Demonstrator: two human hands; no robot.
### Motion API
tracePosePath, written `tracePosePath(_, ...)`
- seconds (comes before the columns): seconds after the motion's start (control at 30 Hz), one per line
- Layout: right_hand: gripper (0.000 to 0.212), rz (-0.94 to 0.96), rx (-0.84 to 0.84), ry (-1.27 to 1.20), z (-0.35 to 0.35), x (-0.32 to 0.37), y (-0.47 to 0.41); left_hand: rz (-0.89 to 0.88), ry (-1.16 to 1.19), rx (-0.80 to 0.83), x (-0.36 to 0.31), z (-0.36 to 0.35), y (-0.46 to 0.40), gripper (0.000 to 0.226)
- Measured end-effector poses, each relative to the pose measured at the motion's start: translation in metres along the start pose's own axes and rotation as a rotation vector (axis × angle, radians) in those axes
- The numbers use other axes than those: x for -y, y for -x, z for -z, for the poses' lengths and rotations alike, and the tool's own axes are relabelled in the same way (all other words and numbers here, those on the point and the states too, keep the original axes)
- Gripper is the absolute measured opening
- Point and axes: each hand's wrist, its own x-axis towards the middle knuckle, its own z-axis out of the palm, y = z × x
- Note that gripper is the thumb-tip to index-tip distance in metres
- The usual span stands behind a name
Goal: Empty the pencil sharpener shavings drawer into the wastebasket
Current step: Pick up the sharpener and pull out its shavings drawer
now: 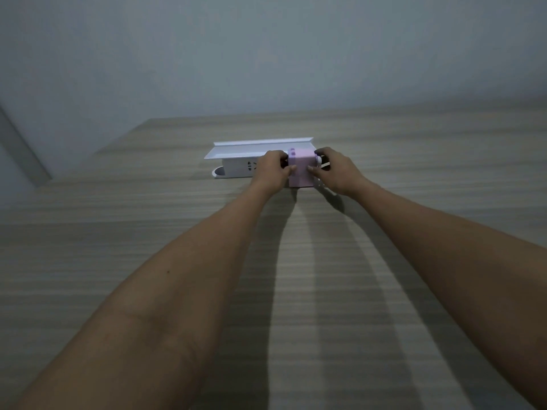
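A small pink pencil sharpener (301, 168) stands on the wooden table (148, 232), far out in front of me. My left hand (270, 171) grips its left side, thumb on the front face. My right hand (334, 170) holds its right side, fingers curled over the back and thumb against the front. A white crank part pokes out at the sharpener's right, mostly hidden by my right hand. I cannot tell whether the shavings drawer is in or out. No wastebasket is in view.
A white plastic organizer (236, 156) with a flat shelf on top and a rounded holder at its left end stands just behind and left of the sharpener. The table's far edge meets a plain grey wall (266, 54).
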Motion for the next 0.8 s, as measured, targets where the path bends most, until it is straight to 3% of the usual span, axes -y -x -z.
tracePosePath(0.47,0.046,0.006,-0.069,-0.230,0.012,0.016,0.032,-0.002,0.057,-0.035,-0.014,0.030,0.029,0.024)
tracePosePath(0.8,0.044,0.042,-0.014,-0.226,0.048,0.053,0.099,-0.057,0.012,-0.019,-0.039,0.072,0.093,0.026)
